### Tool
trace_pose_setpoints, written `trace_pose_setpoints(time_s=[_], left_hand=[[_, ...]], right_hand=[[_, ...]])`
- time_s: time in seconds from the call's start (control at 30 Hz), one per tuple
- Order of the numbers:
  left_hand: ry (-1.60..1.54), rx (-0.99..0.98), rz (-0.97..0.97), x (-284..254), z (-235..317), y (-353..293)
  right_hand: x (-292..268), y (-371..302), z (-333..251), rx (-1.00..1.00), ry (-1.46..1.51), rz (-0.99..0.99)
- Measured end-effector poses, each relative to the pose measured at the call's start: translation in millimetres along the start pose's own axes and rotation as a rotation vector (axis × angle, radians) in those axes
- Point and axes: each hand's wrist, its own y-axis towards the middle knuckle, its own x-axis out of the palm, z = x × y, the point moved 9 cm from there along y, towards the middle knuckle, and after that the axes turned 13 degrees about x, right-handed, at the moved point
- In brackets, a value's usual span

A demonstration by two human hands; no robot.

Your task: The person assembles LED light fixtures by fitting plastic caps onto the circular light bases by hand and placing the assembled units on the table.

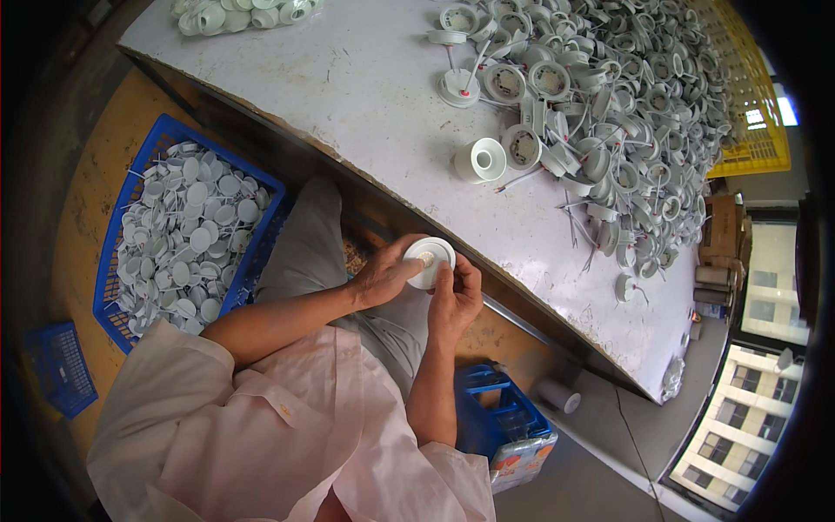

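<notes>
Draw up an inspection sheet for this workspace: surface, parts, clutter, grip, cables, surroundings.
Surface: white tabletop, scuffed, edge worn.
Parts: round white piece in hand; heap of white round parts on the table's right.
Clutter: bagged white pieces at the top-left edge.
Grip: left hand and right hand both hold the round piece.
Cables: short leads among the heap; dark cord lower right.
Surroundings: blue basket of white discs; yellow crate.

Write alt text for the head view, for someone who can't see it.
A seated person's left hand and right hand hold a round white part beside a white table. A large pile of round, wired parts lies on the table toward the upper right. At left, a blue basket holds many pale discs.
</notes>
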Motion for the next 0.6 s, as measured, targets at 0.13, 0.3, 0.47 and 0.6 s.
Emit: trace_pose_setpoints(time_s=[0.13,0.3,0.47,0.6], left_hand=[[0.072,0.039,-0.031,0.7,4.9,1.7],[0.097,0.046,-0.02,-0.3,0.7,2.3],[0.125,0.029,-0.027,-2.2,-6.6,3.7],[0.083,0.008,-0.048,0.4,-4.4,3.0]], right_hand=[[-3.3,0.4,1.1,-0.036,-0.038,0.039],[-5.0,-0.5,2.6,-0.06,-0.049,0.061],[-4.9,-2.9,0.8,-0.029,-0.079,0.082],[-7.1,-2.1,1.7,-0.048,-0.11,0.097]])
